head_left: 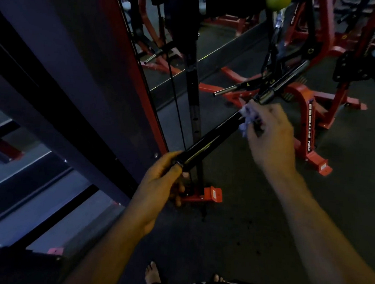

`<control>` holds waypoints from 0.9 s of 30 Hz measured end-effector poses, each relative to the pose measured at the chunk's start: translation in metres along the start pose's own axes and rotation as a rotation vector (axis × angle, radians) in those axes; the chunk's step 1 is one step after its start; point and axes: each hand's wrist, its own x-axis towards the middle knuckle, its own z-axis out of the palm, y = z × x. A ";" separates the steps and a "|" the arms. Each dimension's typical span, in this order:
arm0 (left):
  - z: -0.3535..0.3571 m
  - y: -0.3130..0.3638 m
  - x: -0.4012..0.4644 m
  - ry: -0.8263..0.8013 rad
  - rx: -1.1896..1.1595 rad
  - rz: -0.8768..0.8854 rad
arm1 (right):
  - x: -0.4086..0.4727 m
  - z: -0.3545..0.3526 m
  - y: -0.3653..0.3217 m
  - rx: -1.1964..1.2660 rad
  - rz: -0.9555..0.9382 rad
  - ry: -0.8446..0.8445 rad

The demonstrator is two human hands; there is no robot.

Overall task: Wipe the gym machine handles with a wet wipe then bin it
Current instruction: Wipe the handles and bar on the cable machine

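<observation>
Bare toes (152, 273) on dark gym floor (253, 233) mark where a person stands to clean a cable machine's bar (206, 140). Left hand (162, 179) has its fingers curled tight round the bar's near end, seemingly to steady it at an angle. Right hand (268, 133) pinches a crumpled wipe (247, 119) against the bar near its middle joint, fingers closed on the cloth. No bin is in view; red frames (304, 118) stand behind.

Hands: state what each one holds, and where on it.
Left hand grips the black bar at its near end. Right hand pinches a crumpled wipe against the bar's middle.
</observation>
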 end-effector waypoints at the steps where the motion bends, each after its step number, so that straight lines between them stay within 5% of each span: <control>1: -0.002 -0.003 -0.001 0.039 0.083 0.095 | 0.011 0.003 0.010 -0.051 0.022 -0.007; 5: -0.005 -0.005 0.010 0.072 0.323 0.325 | 0.031 0.021 0.023 -0.020 0.062 -0.015; 14: -0.006 -0.008 0.021 0.185 0.464 0.459 | -0.023 0.038 -0.033 0.194 -0.038 -0.057; 19: -0.011 -0.006 0.022 0.131 0.453 0.331 | -0.076 0.049 -0.068 0.292 -0.174 -0.150; 27: -0.015 0.005 0.020 -0.076 -0.036 -0.132 | -0.085 0.033 -0.056 0.403 -0.140 -0.038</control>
